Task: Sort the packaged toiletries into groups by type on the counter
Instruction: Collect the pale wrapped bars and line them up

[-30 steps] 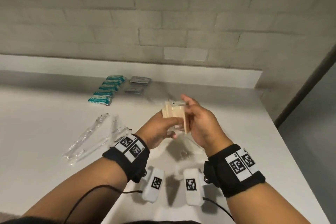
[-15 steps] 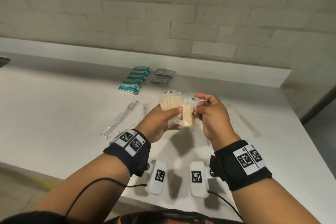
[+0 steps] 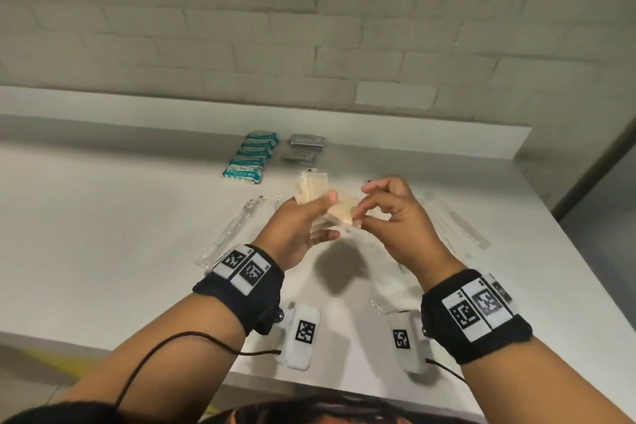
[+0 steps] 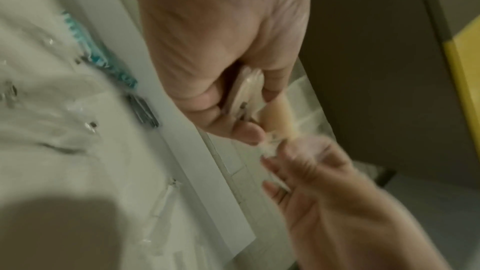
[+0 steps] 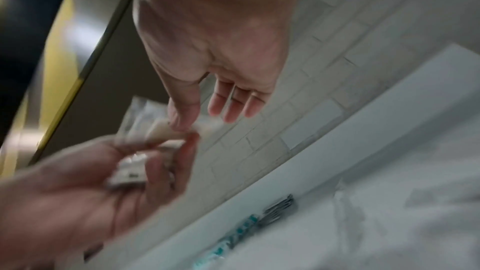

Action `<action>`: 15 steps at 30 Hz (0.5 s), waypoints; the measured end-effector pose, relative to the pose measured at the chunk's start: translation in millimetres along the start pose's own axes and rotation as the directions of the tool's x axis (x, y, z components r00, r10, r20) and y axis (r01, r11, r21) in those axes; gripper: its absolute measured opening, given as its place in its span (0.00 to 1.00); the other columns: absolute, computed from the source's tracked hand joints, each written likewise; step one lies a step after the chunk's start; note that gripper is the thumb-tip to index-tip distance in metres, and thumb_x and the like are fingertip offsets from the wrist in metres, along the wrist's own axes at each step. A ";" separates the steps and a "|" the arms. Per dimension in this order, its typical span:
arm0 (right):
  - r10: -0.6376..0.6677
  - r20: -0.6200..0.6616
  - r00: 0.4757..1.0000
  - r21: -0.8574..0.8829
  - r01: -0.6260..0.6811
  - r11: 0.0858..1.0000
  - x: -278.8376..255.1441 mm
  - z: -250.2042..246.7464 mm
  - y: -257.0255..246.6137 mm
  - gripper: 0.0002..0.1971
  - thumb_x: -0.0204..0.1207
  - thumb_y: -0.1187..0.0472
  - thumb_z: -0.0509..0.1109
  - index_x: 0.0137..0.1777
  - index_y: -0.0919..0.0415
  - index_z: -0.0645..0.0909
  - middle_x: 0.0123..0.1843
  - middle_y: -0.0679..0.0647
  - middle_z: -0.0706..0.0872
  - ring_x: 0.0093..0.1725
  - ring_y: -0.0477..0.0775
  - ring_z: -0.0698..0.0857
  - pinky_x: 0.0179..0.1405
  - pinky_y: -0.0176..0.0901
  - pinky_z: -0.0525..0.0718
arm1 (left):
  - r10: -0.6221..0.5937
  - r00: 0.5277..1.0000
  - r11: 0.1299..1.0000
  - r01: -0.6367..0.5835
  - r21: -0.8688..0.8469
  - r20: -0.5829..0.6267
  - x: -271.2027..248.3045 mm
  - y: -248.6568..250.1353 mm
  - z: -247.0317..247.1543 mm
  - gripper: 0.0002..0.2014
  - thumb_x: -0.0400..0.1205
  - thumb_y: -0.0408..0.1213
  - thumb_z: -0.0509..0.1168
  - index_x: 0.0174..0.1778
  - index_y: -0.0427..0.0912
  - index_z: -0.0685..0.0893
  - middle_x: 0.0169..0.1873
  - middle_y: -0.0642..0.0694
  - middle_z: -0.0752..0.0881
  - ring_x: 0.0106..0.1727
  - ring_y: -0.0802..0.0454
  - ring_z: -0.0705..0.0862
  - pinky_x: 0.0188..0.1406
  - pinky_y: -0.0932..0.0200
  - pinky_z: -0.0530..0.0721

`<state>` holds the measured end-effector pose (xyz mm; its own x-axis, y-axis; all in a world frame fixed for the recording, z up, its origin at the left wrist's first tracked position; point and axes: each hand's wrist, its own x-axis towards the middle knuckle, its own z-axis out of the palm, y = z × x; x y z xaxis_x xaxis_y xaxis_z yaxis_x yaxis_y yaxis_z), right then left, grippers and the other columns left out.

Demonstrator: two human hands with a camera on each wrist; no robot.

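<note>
Packets held aloft while their pile is chosen

Packets of tan, stick-like items in clear wrap (image 3: 311, 190) sit fanned in the left hand (image 3: 298, 229), held up above the middle of the desk (image 3: 103, 234), not resting on it. The left fingers (image 3: 325, 235) curl under the bundle and the thumb clamps it from above, which looks like a way of keeping several of one kind together as a stack. The right hand (image 3: 401, 217) meets the bundle from the side: its thumb and forefinger pinch the edge of one tan packet (image 3: 344, 213), while the other three fingers (image 5: 233, 104) hang loose and straight. I take this as either peeling one packet off the stack or squaring it into line; the wrist views are too blurred to say which.

Round about, the sorting already shows. Toward the far edge of the desk a row of teal-wrapped packets (image 3: 249, 162) lies side by side, with grey sachets (image 3: 304, 147) just beside them on the right, each kind apart. Long clear-wrapped items (image 3: 237, 227) lie toward the left, and more clear wrappers (image 3: 457, 224) toward the right edge. The tan ones have no pile of their own on the desk that I can see, so that is probably where they go next.
</note>
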<state>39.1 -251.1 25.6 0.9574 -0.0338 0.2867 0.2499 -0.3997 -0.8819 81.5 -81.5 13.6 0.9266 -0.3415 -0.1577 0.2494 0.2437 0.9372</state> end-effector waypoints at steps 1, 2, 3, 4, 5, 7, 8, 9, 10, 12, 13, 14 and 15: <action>0.001 0.027 1.000 -0.023 -0.001 1.000 -2.2 -0.9 1.0 0.14 0.68 0.73 0.77 0.34 0.51 0.87 0.57 0.46 0.77 0.56 0.35 0.77 0.53 0.19 0.71 | 0.010 1.000 1.000 -0.010 -0.004 0.003 0.5 1.0 0.2 0.11 0.80 0.32 0.69 0.57 0.36 0.81 0.41 0.41 0.86 0.38 0.49 0.88 0.31 0.59 0.85; 0.000 0.026 1.000 -0.029 0.001 1.000 -2.9 -2.5 2.5 0.14 0.70 0.73 0.76 0.35 0.51 0.88 0.59 0.45 0.78 0.56 0.37 0.78 0.53 0.20 0.72 | 0.032 0.999 0.999 -0.032 0.017 -0.013 2.2 1.3 0.2 0.14 0.78 0.28 0.70 0.58 0.35 0.79 0.42 0.40 0.85 0.39 0.48 0.87 0.33 0.58 0.85; 0.003 0.003 1.000 -0.011 -0.003 1.000 -2.6 -5.2 3.1 0.13 0.72 0.72 0.74 0.39 0.50 0.88 0.61 0.46 0.79 0.55 0.37 0.79 0.52 0.22 0.75 | 0.051 0.998 0.997 -0.049 0.056 -0.034 3.9 1.8 0.8 0.16 0.76 0.26 0.71 0.60 0.34 0.78 0.43 0.39 0.84 0.41 0.46 0.87 0.35 0.55 0.85; 0.022 -0.032 0.999 0.024 -0.021 0.999 -0.7 -8.1 1.8 0.13 0.74 0.71 0.73 0.45 0.49 0.87 0.61 0.47 0.81 0.52 0.39 0.81 0.50 0.24 0.78 | 0.070 0.996 0.993 -0.064 0.104 -0.057 4.8 2.2 1.5 0.18 0.76 0.25 0.71 0.60 0.34 0.77 0.44 0.39 0.84 0.43 0.45 0.86 0.38 0.53 0.85; 0.058 -0.051 0.997 0.067 -0.054 0.996 2.5 -11.4 -1.3 0.13 0.75 0.68 0.73 0.52 0.48 0.85 0.59 0.48 0.83 0.48 0.41 0.82 0.47 0.28 0.80 | 0.091 0.993 0.985 -0.080 0.153 -0.070 5.2 2.6 2.7 0.18 0.76 0.25 0.71 0.61 0.35 0.77 0.44 0.41 0.84 0.43 0.45 0.86 0.39 0.53 0.85; 0.122 -0.021 0.992 0.041 -0.121 0.992 10.7 -15.1 -8.2 0.16 0.71 0.63 0.78 0.57 0.49 0.82 0.50 0.48 0.85 0.41 0.44 0.81 0.44 0.37 0.82 | 0.124 0.991 0.966 -0.107 0.235 -0.059 4.9 1.9 4.5 0.18 0.76 0.25 0.72 0.60 0.37 0.77 0.42 0.45 0.83 0.41 0.50 0.85 0.36 0.57 0.83; 0.135 0.009 0.991 -0.071 -0.134 0.988 14.7 -15.8 -11.8 0.15 0.69 0.62 0.80 0.53 0.49 0.84 0.46 0.48 0.85 0.39 0.44 0.81 0.43 0.39 0.82 | 0.128 0.991 0.961 -0.113 0.253 -0.042 4.2 1.5 5.4 0.18 0.76 0.25 0.72 0.60 0.37 0.77 0.41 0.46 0.83 0.40 0.51 0.84 0.34 0.58 0.82; 0.142 0.038 0.989 -0.196 -0.132 0.972 18.3 -16.6 -16.4 0.11 0.68 0.61 0.81 0.48 0.51 0.86 0.42 0.48 0.84 0.37 0.44 0.81 0.41 0.40 0.82 | 0.129 0.991 0.960 -0.119 0.255 -0.026 3.7 1.7 6.2 0.18 0.76 0.25 0.71 0.60 0.38 0.77 0.40 0.46 0.83 0.39 0.52 0.84 0.33 0.60 0.82; 0.158 0.067 0.985 -0.271 -0.134 0.953 21.2 -17.0 -20.0 0.06 0.68 0.61 0.81 0.43 0.54 0.87 0.39 0.48 0.84 0.36 0.44 0.81 0.39 0.41 0.82 | 0.128 0.992 0.960 -0.121 0.253 -0.010 3.5 2.2 6.6 0.18 0.76 0.24 0.71 0.60 0.38 0.77 0.40 0.47 0.83 0.39 0.53 0.85 0.31 0.62 0.82; 0.198 0.135 0.971 -0.284 -0.154 0.946 25.2 -18.6 -25.0 0.03 0.70 0.62 0.79 0.40 0.60 0.87 0.32 0.47 0.84 0.31 0.44 0.80 0.33 0.37 0.81 | 0.116 0.993 0.961 -0.115 0.253 0.011 3.8 3.4 6.7 0.17 0.76 0.24 0.72 0.59 0.38 0.78 0.40 0.46 0.84 0.39 0.52 0.85 0.31 0.62 0.83; 0.214 0.161 0.964 -0.293 -0.160 0.943 26.9 -19.4 -24.9 0.03 0.71 0.62 0.78 0.40 0.61 0.87 0.31 0.47 0.84 0.30 0.44 0.80 0.31 0.35 0.81 | 0.108 0.994 0.962 -0.108 0.251 0.015 3.6 3.3 5.8 0.17 0.76 0.25 0.72 0.58 0.38 0.78 0.41 0.45 0.84 0.40 0.51 0.85 0.33 0.61 0.84; 0.216 0.159 0.963 -0.347 -0.151 0.926 29.5 -20.2 -23.6 0.03 0.73 0.62 0.76 0.41 0.61 0.87 0.33 0.48 0.84 0.32 0.45 0.80 0.32 0.36 0.81 | 0.099 0.995 0.964 -0.099 0.248 0.013 3.6 3.7 4.6 0.17 0.76 0.26 0.72 0.58 0.38 0.78 0.42 0.44 0.85 0.41 0.51 0.85 0.34 0.61 0.85; 0.211 0.131 0.969 -0.464 -0.128 0.876 33.3 -21.3 -19.9 0.03 0.75 0.61 0.73 0.42 0.60 0.86 0.36 0.49 0.84 0.35 0.48 0.82 0.35 0.40 0.81 | 0.089 0.996 0.966 -0.087 0.243 0.001 4.0 3.4 3.2 0.17 0.76 0.27 0.72 0.59 0.39 0.78 0.43 0.44 0.85 0.41 0.51 0.86 0.34 0.61 0.85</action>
<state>62.9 -263.8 60.7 0.9991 0.0027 0.0431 0.0295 -0.7712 -0.6359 85.1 -85.0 17.1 0.9447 -0.3197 -0.0730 0.0919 0.0443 0.9948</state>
